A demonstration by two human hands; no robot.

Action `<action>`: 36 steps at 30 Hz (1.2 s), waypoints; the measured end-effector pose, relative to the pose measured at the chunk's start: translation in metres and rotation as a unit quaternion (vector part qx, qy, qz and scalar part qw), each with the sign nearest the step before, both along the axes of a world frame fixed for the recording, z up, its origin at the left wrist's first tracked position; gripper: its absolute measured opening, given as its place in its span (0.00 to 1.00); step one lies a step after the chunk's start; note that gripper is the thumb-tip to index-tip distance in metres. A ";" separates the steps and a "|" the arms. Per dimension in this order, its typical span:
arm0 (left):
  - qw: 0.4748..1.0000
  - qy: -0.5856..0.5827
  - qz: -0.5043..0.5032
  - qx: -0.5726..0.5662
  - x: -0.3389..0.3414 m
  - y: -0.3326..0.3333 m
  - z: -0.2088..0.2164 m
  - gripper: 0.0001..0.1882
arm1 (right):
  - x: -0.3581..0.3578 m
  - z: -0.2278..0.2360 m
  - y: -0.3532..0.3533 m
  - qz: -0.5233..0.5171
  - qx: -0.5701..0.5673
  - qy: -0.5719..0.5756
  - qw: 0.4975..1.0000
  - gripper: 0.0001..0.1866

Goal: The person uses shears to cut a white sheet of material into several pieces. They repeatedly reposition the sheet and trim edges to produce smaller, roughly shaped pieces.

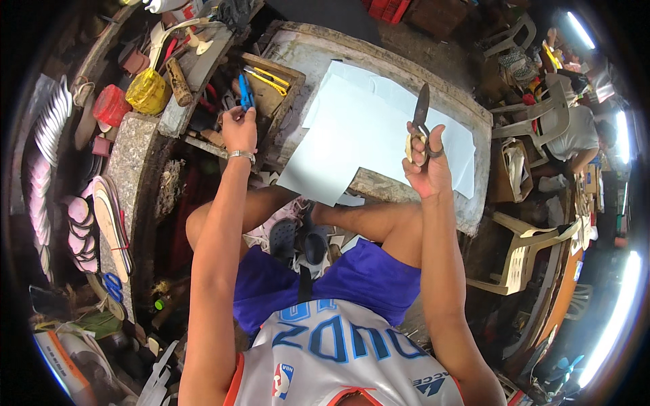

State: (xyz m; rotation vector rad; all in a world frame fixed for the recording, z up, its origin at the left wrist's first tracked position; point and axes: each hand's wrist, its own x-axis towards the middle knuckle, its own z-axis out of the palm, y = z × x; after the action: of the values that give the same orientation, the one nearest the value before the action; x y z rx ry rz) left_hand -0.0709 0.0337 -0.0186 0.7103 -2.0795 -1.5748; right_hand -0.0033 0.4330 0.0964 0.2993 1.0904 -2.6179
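Observation:
My left hand (240, 131) is over an open wooden drawer, with thumb and fingers pinched at the lower end of a slim blue tool (245, 91). Its exact kind is hard to make out. Beside it in the drawer (276, 108) lies a yellow utility knife (266, 80). In my right hand (429, 166) is a pair of dark-bladed scissors (422, 105), points upward and blades together, with pale wrapping on one handle. The scissors are above white sheets (332, 128) spread over the worktable (467, 218); one sheet hangs past the near edge.
On the left ledge stand a yellow tub (147, 91) and a red tub (112, 105), near stacked insoles (80, 233) and blue-handled scissors (112, 287). Plastic chairs (516, 260) are at right. Another person (572, 132) sits at far right.

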 end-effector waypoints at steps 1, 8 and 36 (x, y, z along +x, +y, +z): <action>0.998 -0.005 -0.028 -0.055 0.009 0.001 0.004 0.21 | 0.000 -0.001 0.003 -0.011 0.003 0.002 1.000 0.40; 0.858 0.003 -0.183 -0.480 0.080 0.002 0.023 0.26 | 0.002 -0.008 0.014 -0.051 0.011 -0.014 0.999 0.40; 0.817 0.005 -0.185 -0.546 0.054 -0.016 0.049 0.24 | -0.004 -0.023 0.022 -0.081 0.020 -0.018 0.996 0.36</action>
State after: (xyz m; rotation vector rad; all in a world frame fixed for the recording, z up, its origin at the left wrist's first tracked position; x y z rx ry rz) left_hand -0.0170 0.0173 0.0305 -0.1409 -2.6881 -0.2672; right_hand -0.0073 0.4553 0.0737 0.4608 1.1511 -2.7223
